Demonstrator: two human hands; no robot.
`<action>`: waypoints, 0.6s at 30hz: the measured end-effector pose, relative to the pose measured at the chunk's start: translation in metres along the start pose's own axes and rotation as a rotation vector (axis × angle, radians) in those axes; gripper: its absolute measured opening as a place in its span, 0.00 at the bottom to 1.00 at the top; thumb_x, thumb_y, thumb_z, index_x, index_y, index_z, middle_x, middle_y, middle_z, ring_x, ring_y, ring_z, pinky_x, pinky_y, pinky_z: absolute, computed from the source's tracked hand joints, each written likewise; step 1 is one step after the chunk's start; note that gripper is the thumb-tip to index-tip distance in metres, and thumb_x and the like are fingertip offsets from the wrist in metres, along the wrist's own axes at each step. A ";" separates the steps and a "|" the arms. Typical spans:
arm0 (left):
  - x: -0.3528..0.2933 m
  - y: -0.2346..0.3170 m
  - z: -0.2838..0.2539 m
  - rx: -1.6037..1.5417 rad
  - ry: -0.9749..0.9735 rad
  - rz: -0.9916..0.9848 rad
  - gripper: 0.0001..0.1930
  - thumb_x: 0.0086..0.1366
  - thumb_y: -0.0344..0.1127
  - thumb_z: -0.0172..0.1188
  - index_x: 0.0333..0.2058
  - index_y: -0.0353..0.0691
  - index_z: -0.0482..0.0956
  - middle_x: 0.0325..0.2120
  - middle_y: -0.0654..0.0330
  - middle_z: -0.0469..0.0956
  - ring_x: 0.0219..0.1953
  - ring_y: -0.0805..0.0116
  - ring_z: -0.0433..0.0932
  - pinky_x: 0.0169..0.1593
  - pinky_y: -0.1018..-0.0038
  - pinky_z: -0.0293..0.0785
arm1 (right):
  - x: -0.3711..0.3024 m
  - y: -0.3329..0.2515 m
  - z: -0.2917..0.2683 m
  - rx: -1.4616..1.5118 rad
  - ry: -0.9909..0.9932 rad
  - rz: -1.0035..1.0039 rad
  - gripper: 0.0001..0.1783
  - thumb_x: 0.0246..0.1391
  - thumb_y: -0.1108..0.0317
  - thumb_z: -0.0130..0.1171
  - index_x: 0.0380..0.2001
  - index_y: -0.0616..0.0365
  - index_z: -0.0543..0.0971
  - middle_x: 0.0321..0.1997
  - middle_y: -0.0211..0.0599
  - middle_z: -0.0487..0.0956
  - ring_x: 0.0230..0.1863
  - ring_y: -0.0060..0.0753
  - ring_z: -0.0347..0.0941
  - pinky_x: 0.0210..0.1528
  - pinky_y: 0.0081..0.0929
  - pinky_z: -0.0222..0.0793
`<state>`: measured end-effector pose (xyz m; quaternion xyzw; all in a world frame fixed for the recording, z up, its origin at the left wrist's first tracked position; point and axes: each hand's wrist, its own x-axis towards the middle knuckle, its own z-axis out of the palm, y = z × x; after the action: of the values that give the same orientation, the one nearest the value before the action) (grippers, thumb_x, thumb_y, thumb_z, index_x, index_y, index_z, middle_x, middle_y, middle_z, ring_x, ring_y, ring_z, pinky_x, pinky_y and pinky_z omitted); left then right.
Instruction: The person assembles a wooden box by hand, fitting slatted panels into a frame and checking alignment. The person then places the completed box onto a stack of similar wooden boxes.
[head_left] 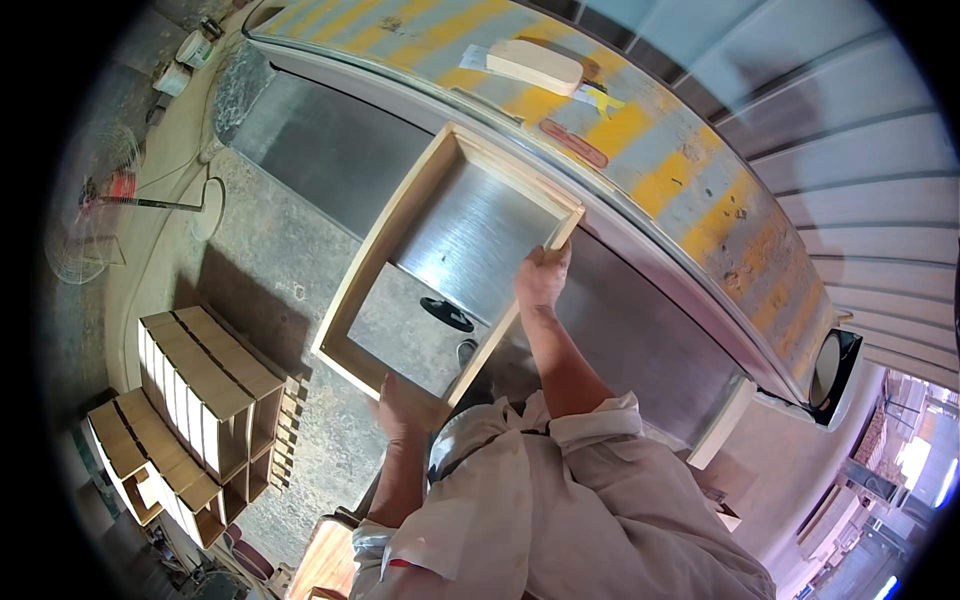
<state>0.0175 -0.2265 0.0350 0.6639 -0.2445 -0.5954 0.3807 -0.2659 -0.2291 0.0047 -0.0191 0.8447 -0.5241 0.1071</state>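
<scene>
A pale, bottomless rectangular wooden frame (378,235) is tilted in front of me. Its far end rests over a metal bed, against the long machine. My right hand (543,278) is closed around the frame's right-hand rail, near the far corner. At the near corner, my left hand (402,410) grips the closest rail, its thumb up along the wood and the other fingers hidden. Through the frame's opening show the shiny metal bed (475,230), a black handwheel (447,314) and the floor.
The long machine's cover (690,170) has yellow and grey stripes, with a wooden block (535,65) and a reddish oblong piece (573,143) on top. Stacked wooden boxes (215,365) stand at left, near a fan (95,200). A light board (722,425) leans at right.
</scene>
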 end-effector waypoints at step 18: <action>0.056 -0.009 -0.030 0.358 -0.141 0.256 0.16 0.66 0.40 0.49 0.43 0.32 0.72 0.39 0.52 0.69 0.42 0.60 0.68 0.47 0.63 0.67 | -0.002 -0.019 0.036 -0.098 0.009 0.008 0.28 0.52 0.73 0.47 0.58 0.68 0.63 0.53 0.62 0.71 0.55 0.62 0.68 0.57 0.47 0.63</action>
<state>0.0557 -0.2586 -0.0058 0.6412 -0.4545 -0.5342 0.3114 -0.2578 -0.2692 0.0066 -0.0183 0.8698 -0.4820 0.1043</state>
